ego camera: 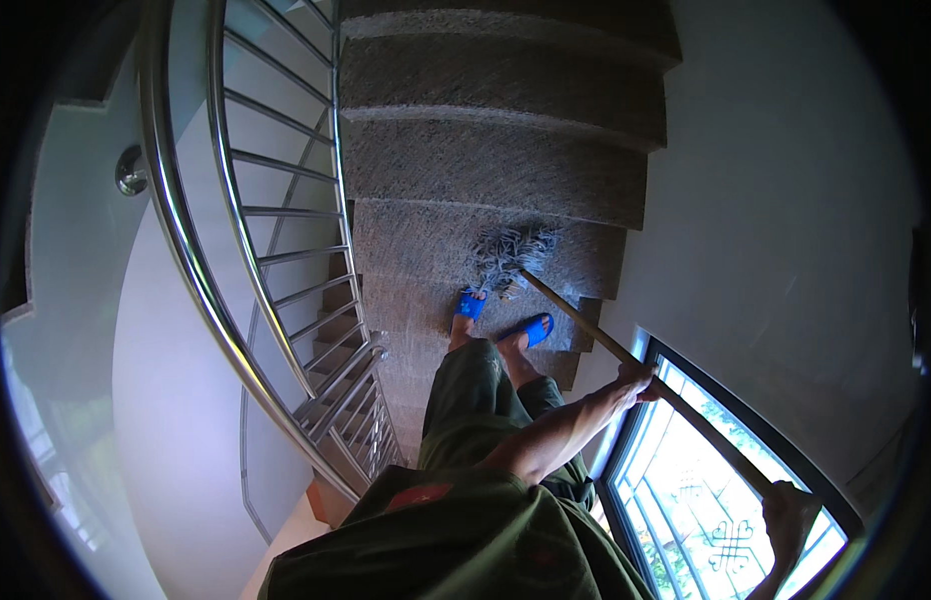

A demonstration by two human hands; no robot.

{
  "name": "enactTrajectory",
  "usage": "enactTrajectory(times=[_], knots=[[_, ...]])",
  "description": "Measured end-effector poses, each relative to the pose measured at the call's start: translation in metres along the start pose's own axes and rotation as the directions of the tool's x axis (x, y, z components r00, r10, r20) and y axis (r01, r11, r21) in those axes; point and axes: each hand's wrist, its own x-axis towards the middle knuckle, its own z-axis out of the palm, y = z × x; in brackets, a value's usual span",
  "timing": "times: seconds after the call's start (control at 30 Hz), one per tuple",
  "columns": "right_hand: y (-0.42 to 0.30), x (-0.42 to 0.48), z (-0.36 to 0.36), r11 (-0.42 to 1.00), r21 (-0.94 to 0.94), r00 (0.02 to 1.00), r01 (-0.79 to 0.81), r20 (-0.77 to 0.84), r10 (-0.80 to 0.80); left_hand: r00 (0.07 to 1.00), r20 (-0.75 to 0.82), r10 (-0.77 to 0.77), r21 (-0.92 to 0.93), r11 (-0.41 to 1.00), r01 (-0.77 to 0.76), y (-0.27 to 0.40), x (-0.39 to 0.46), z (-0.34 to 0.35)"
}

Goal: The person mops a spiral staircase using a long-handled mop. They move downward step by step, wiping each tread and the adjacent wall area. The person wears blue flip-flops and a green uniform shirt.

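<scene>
My left hand (636, 382) grips the middle part of a long wooden mop handle (578, 319). Higher up, near the handle's top end, my right hand (789, 511) is closed around it in front of the window. The handle slants down to a grey string mop head (514, 255), which lies spread on a speckled stone stair tread (413, 240) just ahead of my feet. Its strands touch or nearly touch the toe of one blue slipper (471, 304). The other blue slipper (537, 330) is turned outward on the step.
Stainless-steel railings (173, 202) with crossbars run along the left side, with lower stairs (342, 304) beyond them. More steps (503, 75) extend ahead. On the right are a pale wall (750, 187) and a dark-framed window (735, 409) with metal grillwork, close to the handle.
</scene>
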Motion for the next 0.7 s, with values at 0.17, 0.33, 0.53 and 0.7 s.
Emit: enactTrajectory(times=[0.17,0.33,0.53,0.7], knots=[[-0.052,0.067,0.016,0.993,-0.068,0.996,0.093,0.005,-0.093,0.955,0.088,0.285,-0.171,0.948,-0.267,0.024,0.039,-0.107],[-0.174,0.137,0.047,0.927,-0.124,0.933,0.355,-0.025,-0.360,0.913,-0.267,0.309,-0.241,0.896,-0.374,0.075,0.043,-0.268],[-0.243,0.186,0.051,0.799,-0.249,0.753,0.548,-0.269,-0.600,0.902,-0.202,0.382,-0.428,0.794,-0.432,0.117,0.029,-0.376],[-0.252,0.207,0.050,0.782,-0.183,0.721,0.595,-0.308,-0.621,0.869,-0.232,0.436,-0.492,0.719,-0.492,0.137,0.015,-0.380]])
